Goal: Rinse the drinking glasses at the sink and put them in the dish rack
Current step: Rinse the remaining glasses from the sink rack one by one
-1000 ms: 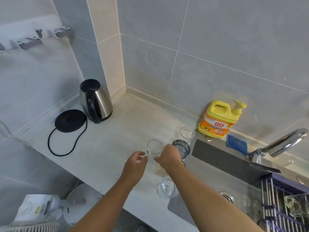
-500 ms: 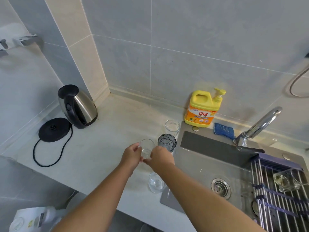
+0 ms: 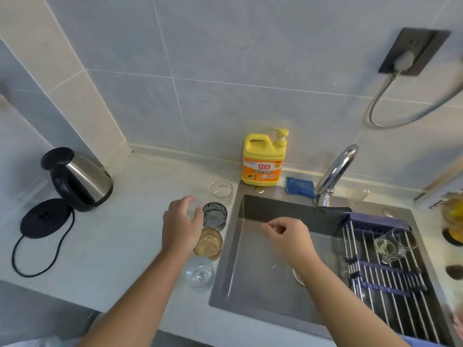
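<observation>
Several glasses stand on the counter left of the sink (image 3: 250, 284): a clear one (image 3: 221, 189) at the back, a grey textured one (image 3: 215, 216), an amber one (image 3: 208, 242) and a clear one (image 3: 199, 274) nearest me. My left hand (image 3: 180, 225) curls around a faint clear glass (image 3: 196, 205) beside the grey one. My right hand (image 3: 288, 237) hovers over the sink basin with loosely curled fingers and nothing in it. The dish rack (image 3: 380, 276) spans the sink's right side and holds clear glasses (image 3: 388, 247).
The faucet (image 3: 335, 171) rises behind the sink, with a blue sponge (image 3: 300, 187) and a yellow detergent bottle (image 3: 263, 161) beside it. A steel kettle (image 3: 77, 180) and its black base (image 3: 45, 217) sit on the left counter. A wall socket (image 3: 413, 52) holds a plugged cable.
My right hand has let go of the clear glass and moved right over the sink, uncovering the amber glass. My left hand stays on the clear glass. The view has panned right.
</observation>
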